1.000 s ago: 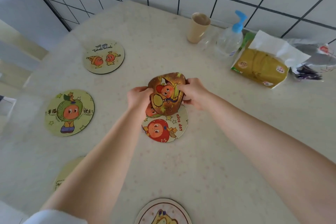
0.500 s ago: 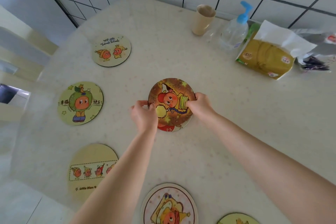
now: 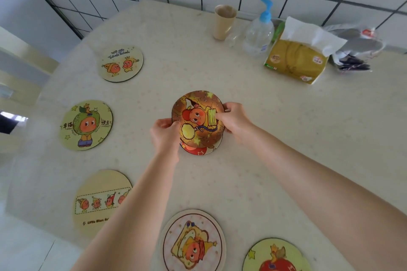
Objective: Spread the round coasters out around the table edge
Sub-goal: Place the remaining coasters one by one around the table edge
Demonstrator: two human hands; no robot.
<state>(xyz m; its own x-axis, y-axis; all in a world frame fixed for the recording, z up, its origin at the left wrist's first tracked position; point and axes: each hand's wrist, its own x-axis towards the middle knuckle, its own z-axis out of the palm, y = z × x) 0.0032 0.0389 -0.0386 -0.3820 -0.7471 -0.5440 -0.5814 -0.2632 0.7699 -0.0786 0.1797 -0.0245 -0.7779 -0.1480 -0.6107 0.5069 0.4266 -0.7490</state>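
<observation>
A brown round coaster (image 3: 198,116) with a cartoon figure is held over the middle of the table. My left hand (image 3: 164,134) pinches its left rim and my right hand (image 3: 234,120) pinches its right rim. Beneath it lies another coaster (image 3: 198,150), red and cream, mostly hidden. Several coasters lie flat near the table edge: a pale one (image 3: 120,63) far left, a green one (image 3: 86,125), a cream one (image 3: 99,200) partly behind my left arm, a pink-rimmed one (image 3: 193,242) and a green one with a red figure (image 3: 276,257) at the near edge.
At the back by the tiled wall stand a beige cup (image 3: 224,21), a clear pump bottle (image 3: 259,31), a yellow tissue pack (image 3: 297,59) and a crumpled plastic bag (image 3: 354,50). The speckled table (image 3: 308,130) curves away at the left.
The brown coaster was tilted up and bent between both hands; it now lies flatter, over the one below. The view has pulled back, showing more coasters near the front edge.
</observation>
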